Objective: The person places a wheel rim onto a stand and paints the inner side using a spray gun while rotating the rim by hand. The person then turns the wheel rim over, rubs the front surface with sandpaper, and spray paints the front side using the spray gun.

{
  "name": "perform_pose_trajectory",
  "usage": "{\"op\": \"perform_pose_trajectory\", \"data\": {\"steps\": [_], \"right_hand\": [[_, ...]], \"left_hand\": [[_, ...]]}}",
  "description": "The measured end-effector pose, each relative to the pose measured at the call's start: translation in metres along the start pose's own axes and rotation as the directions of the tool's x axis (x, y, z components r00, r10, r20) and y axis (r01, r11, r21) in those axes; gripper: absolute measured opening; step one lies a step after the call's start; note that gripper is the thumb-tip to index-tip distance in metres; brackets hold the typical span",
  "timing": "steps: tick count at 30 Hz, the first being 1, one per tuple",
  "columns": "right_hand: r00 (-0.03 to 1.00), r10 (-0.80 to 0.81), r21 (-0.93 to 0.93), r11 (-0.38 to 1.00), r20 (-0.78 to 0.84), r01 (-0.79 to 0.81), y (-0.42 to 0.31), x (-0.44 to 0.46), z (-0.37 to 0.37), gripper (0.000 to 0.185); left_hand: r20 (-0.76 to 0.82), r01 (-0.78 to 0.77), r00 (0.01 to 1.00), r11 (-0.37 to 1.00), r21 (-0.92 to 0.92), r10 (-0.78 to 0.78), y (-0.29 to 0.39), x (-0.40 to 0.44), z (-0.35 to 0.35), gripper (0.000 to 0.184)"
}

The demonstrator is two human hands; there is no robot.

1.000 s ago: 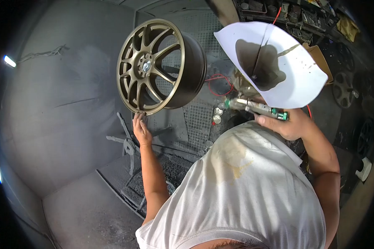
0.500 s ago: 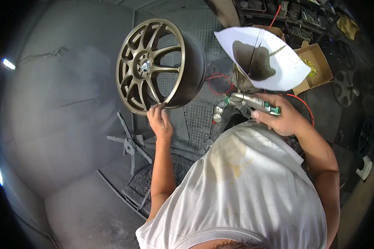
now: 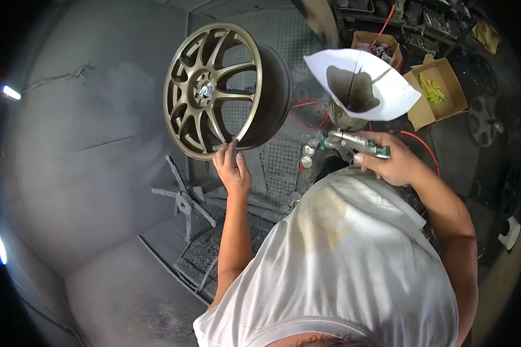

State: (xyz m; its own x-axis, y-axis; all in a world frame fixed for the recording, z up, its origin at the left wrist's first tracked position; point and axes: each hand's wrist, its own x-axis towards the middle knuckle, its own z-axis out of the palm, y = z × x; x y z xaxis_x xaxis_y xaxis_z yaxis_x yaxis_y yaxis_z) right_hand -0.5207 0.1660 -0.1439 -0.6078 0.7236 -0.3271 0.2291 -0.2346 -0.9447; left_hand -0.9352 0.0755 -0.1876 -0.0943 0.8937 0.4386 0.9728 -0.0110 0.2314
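The bronze wheel [image 3: 205,92] is ahead and to the left, nearer the left hand [image 3: 233,173], whose loosely spread fingers touch its lower edge. The right hand [image 3: 395,162] grips the spray gun [image 3: 353,140] (its long axis roughly crosswise), well apart from the wheel.

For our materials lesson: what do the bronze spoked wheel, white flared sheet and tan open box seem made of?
Bronze spoked wheel: probably metal, satin-finished; soft highlights.
White flared sheet: matt paper or thin plastic, unclear which; thin edges.
Tan open box: likely cardboard, plain matt; visible flaps.
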Motion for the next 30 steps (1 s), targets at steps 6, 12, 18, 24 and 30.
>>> {"op": "perform_pose_trajectory", "data": {"steps": [6,12,18,24,30], "right_hand": [[0.947,-0.181,-0.337,0.938,-0.264,0.085,0.012,0.01,-0.02,0.045],[0.861,-0.309,-0.359,0.919,-0.403,0.162,0.023,0.03,-0.024,0.054],[0.985,0.152,-0.048,0.988,0.081,-0.148,0.002,-0.002,-0.006,0.052],[0.932,-0.233,-0.454,0.887,-0.278,0.086,0.028,0.001,-0.019,0.045],[0.819,-0.373,-0.456,0.876,-0.436,0.156,0.007,-0.011,-0.027,0.036]], "left_hand": [[0.011,0.022,1.0,1.0,-0.009,-0.022,0.004,-0.001,-0.003,0.037],[0.006,0.01,1.0,1.0,0.015,-0.011,-0.002,-0.004,-0.002,0.038],[0.035,0.035,0.999,0.999,0.011,-0.035,-0.002,-0.005,-0.005,0.037],[0.032,-0.017,0.999,1.0,0.004,0.017,-0.018,-0.011,-0.01,0.038],[0.051,-0.015,0.999,1.0,-0.014,0.016,-0.038,-0.018,-0.023,0.037]]}}
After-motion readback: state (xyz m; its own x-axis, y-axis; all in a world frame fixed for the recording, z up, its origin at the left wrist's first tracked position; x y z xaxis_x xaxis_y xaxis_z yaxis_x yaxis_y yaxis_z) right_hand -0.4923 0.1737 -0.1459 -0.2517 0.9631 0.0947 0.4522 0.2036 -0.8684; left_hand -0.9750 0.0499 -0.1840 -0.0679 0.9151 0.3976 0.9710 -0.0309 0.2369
